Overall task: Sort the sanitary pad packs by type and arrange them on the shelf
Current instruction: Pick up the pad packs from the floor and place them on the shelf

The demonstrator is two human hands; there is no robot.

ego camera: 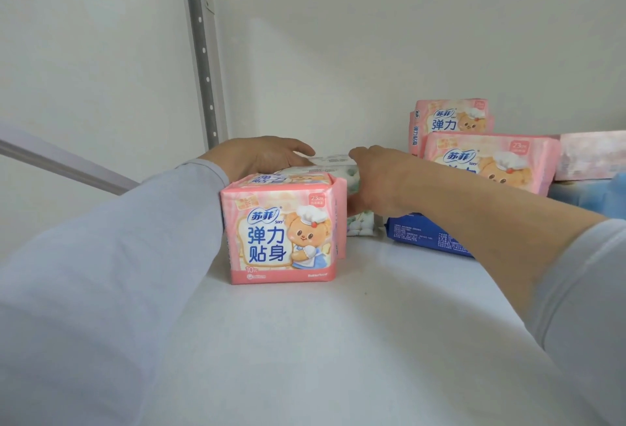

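Hands meet over a white floral pack [342, 168] at the rear of the shelf [305, 341]. Left hand [261, 156] lies on the pack's top left with the fingers extended over it; whether they curl behind the pack cannot be determined. Right hand [379, 185] covers the pack's right end with the fingers bent around it, which reads as a grip.

Directly in front of both hands stands a pink bear pack [283, 232], upright, with a second pink pack just behind it. A further floral pack [364, 227] sits below the right hand. To the right, a blue pack [430, 234] lies flat under the right forearm. Beyond it are two more pink bear packs, one in front [487, 163] and one behind [450, 117].

Probable faults from this position:
- Front pink pack tipped forward, caused by either forearm dragging across it on withdrawal.
- Floral pack slipping, caused by soft wrapping and a one-sided grip.
- Types left mixed, caused by setting the floral pack back among the pink packs.
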